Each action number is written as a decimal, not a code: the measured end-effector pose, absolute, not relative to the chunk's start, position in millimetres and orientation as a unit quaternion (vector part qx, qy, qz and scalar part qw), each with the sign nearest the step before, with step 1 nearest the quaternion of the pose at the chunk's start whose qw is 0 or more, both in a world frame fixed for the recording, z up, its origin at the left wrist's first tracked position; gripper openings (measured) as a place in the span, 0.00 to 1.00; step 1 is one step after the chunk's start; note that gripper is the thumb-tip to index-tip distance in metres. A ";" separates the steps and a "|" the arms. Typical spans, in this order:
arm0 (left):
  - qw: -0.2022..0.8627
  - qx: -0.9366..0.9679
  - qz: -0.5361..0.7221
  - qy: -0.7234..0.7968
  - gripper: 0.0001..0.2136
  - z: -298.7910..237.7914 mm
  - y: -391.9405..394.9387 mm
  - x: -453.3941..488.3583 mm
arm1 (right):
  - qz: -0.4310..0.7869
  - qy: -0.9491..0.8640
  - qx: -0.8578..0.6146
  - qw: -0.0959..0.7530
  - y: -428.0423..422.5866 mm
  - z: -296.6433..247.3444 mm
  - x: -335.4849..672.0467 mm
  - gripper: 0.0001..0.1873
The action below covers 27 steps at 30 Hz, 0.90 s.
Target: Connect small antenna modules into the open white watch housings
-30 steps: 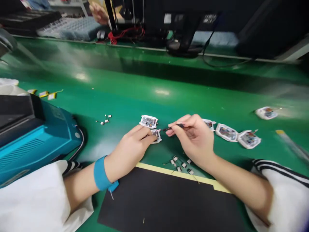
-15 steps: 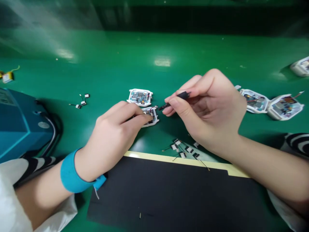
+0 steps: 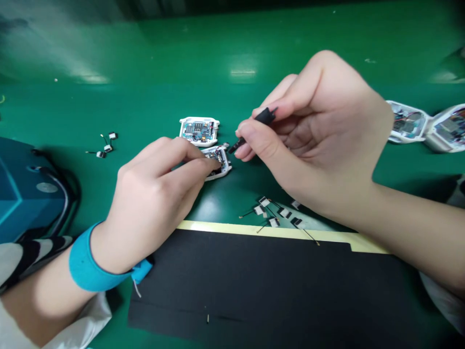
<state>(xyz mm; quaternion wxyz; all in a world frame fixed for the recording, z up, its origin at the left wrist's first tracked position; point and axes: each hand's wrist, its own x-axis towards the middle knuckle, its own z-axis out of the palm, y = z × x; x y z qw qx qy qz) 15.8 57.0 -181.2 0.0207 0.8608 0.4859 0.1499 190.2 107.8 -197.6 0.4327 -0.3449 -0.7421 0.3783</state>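
Observation:
My left hand, with a blue wristband, has its thumb and fingers closed on the lower half of an opened white watch housing. Its fingertips press over the parts inside and hide some of them. Hinged out above it lies the other half, showing a blue circuit board. In my right hand, thumb and fingers pinch a short black pen-like tool. The tool's dark tip points down and left, close to the right edge of the lower half; whether it touches cannot be seen.
Several small black-and-white parts with thin leads lie above a black sheet with a yellow edge. More such parts lie at left, near a blue box with a cable. Another opened white housing is at right.
The whole view has shifted, so the housing appears further left and higher. My right hand looks higher and larger, with the tool still pinched. My left hand stays on the housing.

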 end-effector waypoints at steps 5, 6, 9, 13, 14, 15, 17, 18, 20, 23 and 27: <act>0.028 0.859 0.147 0.490 0.06 -180.4 56.2 16.4 | 0.344 -0.765 -0.347 0.419 107.8 -194.1 191.2 0.14; 0.026 0.858 0.144 0.493 0.06 -180.2 56.2 16.5 | 0.339 -0.769 -0.347 0.417 107.7 -193.3 191.4 0.13; 0.014 0.857 0.134 0.497 0.07 -179.5 56.4 17.3 | 0.334 -0.777 -0.354 0.400 107.8 -191.7 192.0 0.11; 0.008 0.842 0.114 0.526 0.11 -178.5 55.3 19.4 | 0.327 -0.784 -0.355 0.389 109.5 -192.4 192.2 0.09; 0.007 0.839 0.112 0.532 0.11 -178.4 54.8 19.8 | 0.324 -0.787 -0.354 0.388 109.9 -192.8 192.2 0.09; 0.006 0.838 0.111 0.534 0.11 -178.3 54.2 20.0 | 0.320 -0.789 -0.353 0.389 110.1 -193.1 192.4 0.08; 0.004 0.840 0.111 0.531 0.11 -178.2 53.2 20.0 | 0.311 -0.793 -0.350 0.390 109.7 -192.9 192.8 0.08; 0.003 0.840 0.110 0.531 0.11 -178.1 52.7 20.0 | 0.308 -0.794 -0.346 0.394 109.1 -192.3 193.1 0.07; 0.004 0.839 0.106 0.533 0.11 -178.1 52.2 20.1 | 0.309 -0.792 -0.343 0.400 107.9 -191.2 193.4 0.07; 0.010 0.837 0.105 0.537 0.12 -179.3 53.8 21.3 | 0.331 -0.782 -0.343 0.401 108.2 -193.2 192.8 0.08; 0.018 0.846 0.136 0.515 0.10 -183.0 58.0 18.6 | 0.388 -0.734 -0.331 0.449 111.3 -202.8 189.7 0.12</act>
